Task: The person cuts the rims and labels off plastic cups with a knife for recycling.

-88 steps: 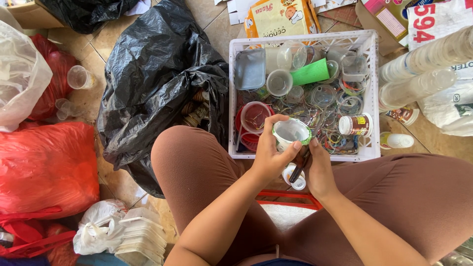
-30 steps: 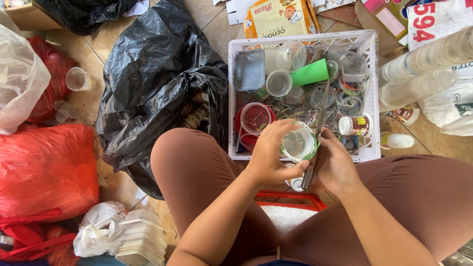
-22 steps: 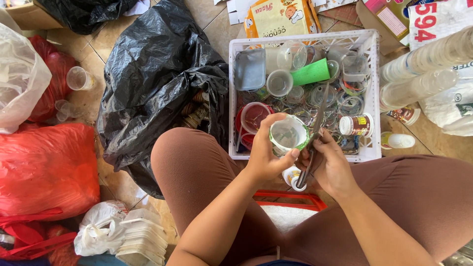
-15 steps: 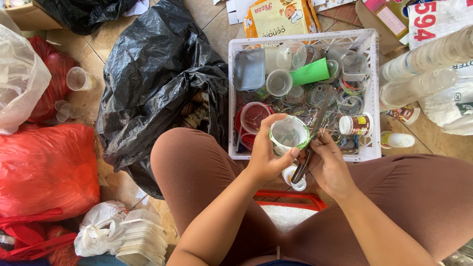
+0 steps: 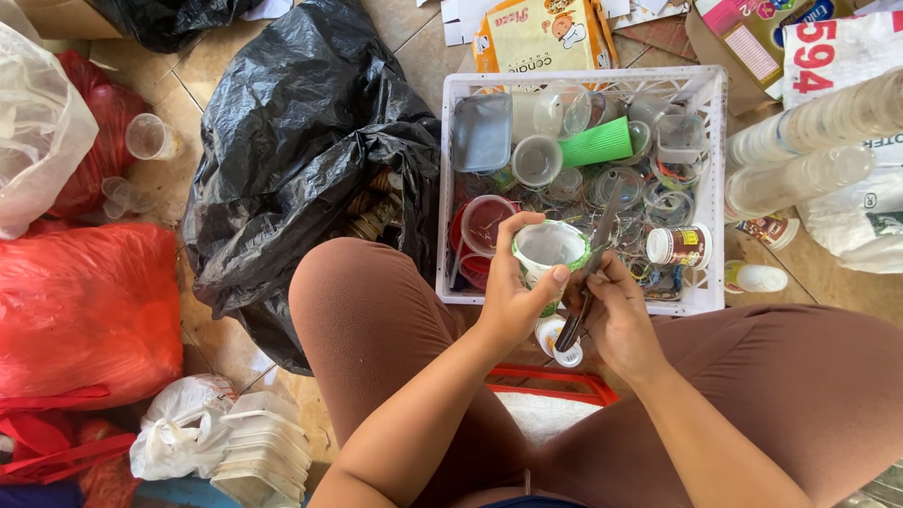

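Observation:
My left hand [image 5: 513, 296] grips a clear plastic cup [image 5: 548, 246] with a green printed band, mouth up, just over the near edge of the white plastic crate [image 5: 451, 188]. My right hand [image 5: 616, 315] holds a dark-handled knife [image 5: 588, 282], its blade angled up against the cup's right rim. A small white cup [image 5: 555, 339] lies on the floor below both hands. The crate holds several clear cups, lids, a green cup [image 5: 597, 143] and a small brown-labelled bottle [image 5: 679, 246].
A black rubbish bag [image 5: 301, 141] lies left of the crate. Red bags [image 5: 85, 301] and a clear bag [image 5: 38, 132] sit at far left. Stacked clear cups [image 5: 809, 150] lie at right. White trays [image 5: 259, 456] and a red frame [image 5: 555, 381] are near my knees.
The cup has been turned in my left hand, from tilted to mouth up. My right hand has shifted the knife along the cup's right rim. Both hands stay over the crate's near edge.

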